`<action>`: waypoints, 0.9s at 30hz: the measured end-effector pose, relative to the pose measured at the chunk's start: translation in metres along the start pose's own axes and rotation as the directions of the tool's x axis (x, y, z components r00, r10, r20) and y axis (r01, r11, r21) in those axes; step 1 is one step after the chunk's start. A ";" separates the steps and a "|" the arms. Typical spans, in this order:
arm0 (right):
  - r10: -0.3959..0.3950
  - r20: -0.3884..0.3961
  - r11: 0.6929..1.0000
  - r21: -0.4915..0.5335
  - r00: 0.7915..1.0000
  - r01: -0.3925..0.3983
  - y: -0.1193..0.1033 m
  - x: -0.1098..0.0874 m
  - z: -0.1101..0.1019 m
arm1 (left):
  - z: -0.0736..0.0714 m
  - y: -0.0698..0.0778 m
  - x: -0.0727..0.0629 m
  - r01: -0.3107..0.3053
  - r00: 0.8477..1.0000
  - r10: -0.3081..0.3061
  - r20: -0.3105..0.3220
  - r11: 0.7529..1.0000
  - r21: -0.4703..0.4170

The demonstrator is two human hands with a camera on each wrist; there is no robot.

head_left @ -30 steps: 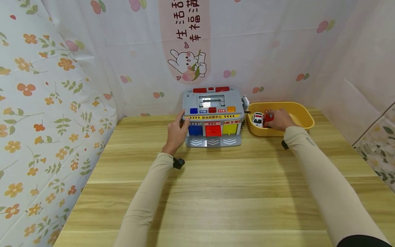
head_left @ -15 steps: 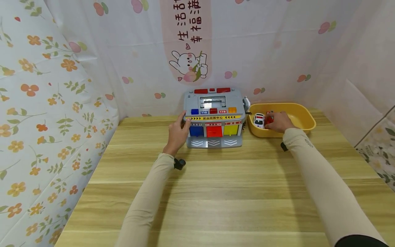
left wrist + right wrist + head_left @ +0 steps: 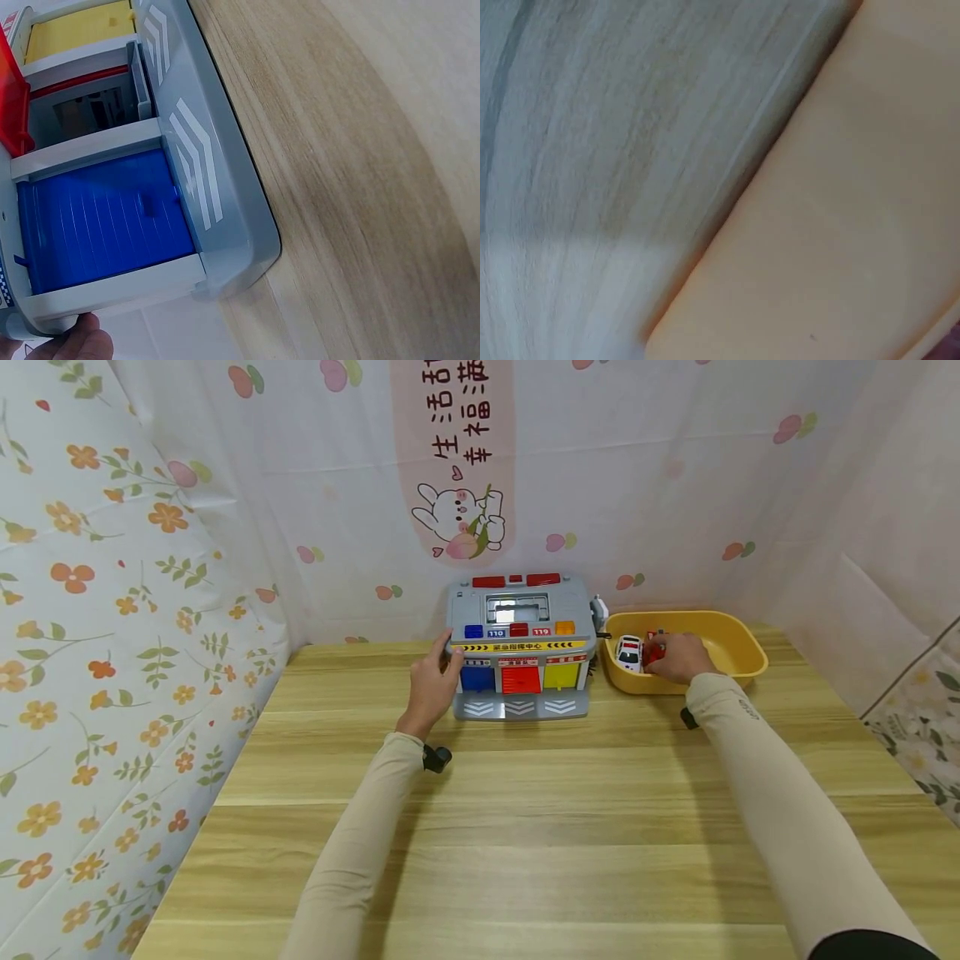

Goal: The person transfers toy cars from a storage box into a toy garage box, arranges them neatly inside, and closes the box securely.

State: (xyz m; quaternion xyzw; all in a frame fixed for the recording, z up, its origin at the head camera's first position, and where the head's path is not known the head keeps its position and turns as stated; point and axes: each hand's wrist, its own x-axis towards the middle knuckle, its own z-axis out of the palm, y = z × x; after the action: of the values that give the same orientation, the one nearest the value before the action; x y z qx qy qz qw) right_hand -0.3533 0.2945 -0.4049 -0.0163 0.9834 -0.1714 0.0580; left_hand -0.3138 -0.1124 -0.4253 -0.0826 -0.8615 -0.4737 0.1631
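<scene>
A grey toy emergency station (image 3: 517, 606) with blue, red and yellow doors stands against the back cloth. My left hand (image 3: 431, 687) holds its left front corner, thumb at the front edge and fingers along the side. In the left wrist view, fingertips (image 3: 88, 337) lie against the side wall by the blue door (image 3: 109, 217). The red door (image 3: 10, 105) is swung out, baring the bay behind it. Inside the yellow basin (image 3: 731, 647), my right hand (image 3: 682, 658) grips a red toy car (image 3: 654, 652), mostly hidden by the fingers. A white toy car (image 3: 628, 653) sits beside it.
The wooden tabletop (image 3: 495, 835) extends in front of the station and basin. Patterned cloth (image 3: 337, 502) hangs behind and on both sides. A grey-white part (image 3: 598, 610) juts from the station's right side near the basin. The basin's wall (image 3: 817, 195) fills much of the right wrist view.
The head view has shifted slightly. My left hand stays on the station's corner, and the right hand keeps its place at the red toy car with only a tiny shift.
</scene>
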 end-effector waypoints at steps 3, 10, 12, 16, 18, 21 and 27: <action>0.005 -0.020 1.000 0.020 1.000 -0.005 0.002 0.001 0.003 | 0.000 0.000 0.000 0.000 1.000 0.000 -0.001 1.000 0.008; 0.014 -0.056 0.998 0.057 0.998 -0.011 0.006 0.003 0.003 | -0.001 0.001 0.000 -0.022 1.000 0.022 -0.001 1.000 0.010; 0.015 -0.061 0.998 0.069 0.998 -0.010 0.006 0.004 0.002 | -0.002 0.001 0.000 -0.026 1.000 0.026 -0.002 1.000 0.009; 0.011 -0.073 0.998 0.069 0.997 -0.006 0.004 0.002 -0.004 | -0.002 0.001 0.000 -0.023 1.000 0.023 -0.004 1.000 0.011; 0.002 -0.083 0.998 0.055 0.997 0.003 0.003 0.001 -0.007 | -0.002 0.000 0.000 -0.023 1.000 0.023 -0.002 1.000 0.011; -0.008 -0.091 0.999 0.041 0.996 0.012 0.000 -0.001 -0.012 | -0.002 0.000 0.001 -0.021 1.000 0.021 0.001 1.000 0.006; -0.025 -0.094 0.999 0.037 0.995 0.029 -0.005 -0.005 -0.022 | -0.001 0.000 0.001 -0.024 1.000 0.024 0.001 1.000 0.002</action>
State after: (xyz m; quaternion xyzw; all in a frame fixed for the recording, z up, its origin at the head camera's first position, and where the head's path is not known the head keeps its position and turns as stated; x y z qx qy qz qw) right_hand -0.3514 0.2976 -0.3824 -0.0205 0.9812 -0.1917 0.0099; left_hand -0.3146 -0.1137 -0.4245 -0.0931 -0.8610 -0.4706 0.1686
